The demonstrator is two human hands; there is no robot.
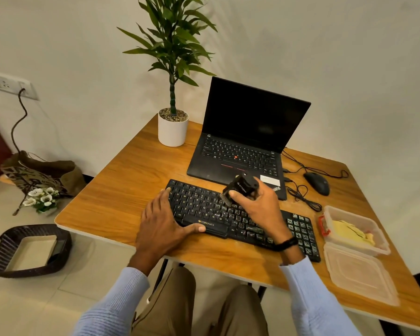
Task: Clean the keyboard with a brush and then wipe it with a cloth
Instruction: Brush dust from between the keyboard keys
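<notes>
Sleeves: pale blue sleeves [121, 297] and khaki knees are filling the bottom edge, with the person sitting at the desk [121, 190].
Left hand [163, 224]: is lying flat, fingers spread over the left end of the keyboard [204, 209], thumb pressing on its front edge.
Right hand [260, 202]: is curling round the brush [239, 189], with the bristles tipping down onto the middle keys.
Keyboard: is lying slantwise near the desk's front edge, just in front of the laptop [247, 132].
Cloth [349, 235]: yellow, is waiting in the open plastic box [335, 209] on the right, with the lid [359, 275] lying beside it.
Risk: hard strokes could be lifting a keycap or flicking dust onto the laptop. A slackening left hand could be letting the keyboard slide toward the edge.
Surface: glossy wood grain is carrying a mouse [317, 183], loose cables and a potted plant [172, 130].
Room: a pale wall with a socket [10, 86] is standing behind. A dark basket [0, 258] and white flowers [43, 196] are lying on the tiled floor.
</notes>
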